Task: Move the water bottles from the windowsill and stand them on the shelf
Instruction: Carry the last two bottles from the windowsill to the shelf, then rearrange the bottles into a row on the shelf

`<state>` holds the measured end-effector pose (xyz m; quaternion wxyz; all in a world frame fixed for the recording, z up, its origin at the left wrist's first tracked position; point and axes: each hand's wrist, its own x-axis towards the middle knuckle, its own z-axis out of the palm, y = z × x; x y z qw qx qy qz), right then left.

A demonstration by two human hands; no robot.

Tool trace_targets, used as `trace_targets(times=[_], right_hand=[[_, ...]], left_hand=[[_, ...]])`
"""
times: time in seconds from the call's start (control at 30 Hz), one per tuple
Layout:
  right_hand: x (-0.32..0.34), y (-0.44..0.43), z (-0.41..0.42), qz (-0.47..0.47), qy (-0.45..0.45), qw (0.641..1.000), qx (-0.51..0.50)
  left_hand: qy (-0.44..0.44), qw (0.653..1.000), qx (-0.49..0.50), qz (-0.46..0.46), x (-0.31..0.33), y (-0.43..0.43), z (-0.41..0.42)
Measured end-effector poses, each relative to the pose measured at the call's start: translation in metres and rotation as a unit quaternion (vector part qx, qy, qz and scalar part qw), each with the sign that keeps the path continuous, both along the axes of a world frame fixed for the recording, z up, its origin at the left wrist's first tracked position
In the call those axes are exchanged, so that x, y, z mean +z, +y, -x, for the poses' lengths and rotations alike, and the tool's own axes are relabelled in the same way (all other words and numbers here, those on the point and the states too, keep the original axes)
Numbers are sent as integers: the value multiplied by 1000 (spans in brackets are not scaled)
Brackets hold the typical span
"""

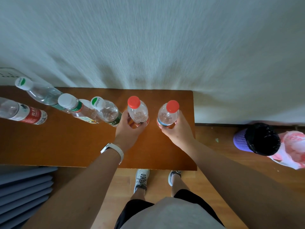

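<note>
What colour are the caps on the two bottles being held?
Both caps are red: left cap, right cap, shown best in the head view.

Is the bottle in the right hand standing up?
Upright: the right hand holds the red-capped bottle with its cap pointing up.

Six clear bottles [138, 111] upright on brown shelf [66, 138]

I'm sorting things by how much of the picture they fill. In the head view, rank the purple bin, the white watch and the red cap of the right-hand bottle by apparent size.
1. Purple bin, largest.
2. White watch.
3. Red cap, smallest, though it looks close to the watch.
</note>
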<state>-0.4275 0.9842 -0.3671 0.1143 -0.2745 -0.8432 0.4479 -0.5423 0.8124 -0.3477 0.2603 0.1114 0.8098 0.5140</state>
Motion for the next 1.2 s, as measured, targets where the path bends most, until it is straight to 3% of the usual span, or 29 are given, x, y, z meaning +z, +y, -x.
trace_targets(times=[0.47, 0.63, 0.9, 1.2], right_hand=[[-5, 8, -18, 16, -99, 995, -1], [9, 9, -27, -18, -102, 994, -20], [73, 6, -25, -158, -25, 986, -36], [116, -43, -33, -231, 26, 972, -48]], left_hand=[[34, 997, -4, 62, 2, -14, -11], [96, 989, -34, 103, 18, -34, -21], [275, 929, -167, 181, 58, -71, -10], [384, 880, -226, 166, 68, -110, -7]])
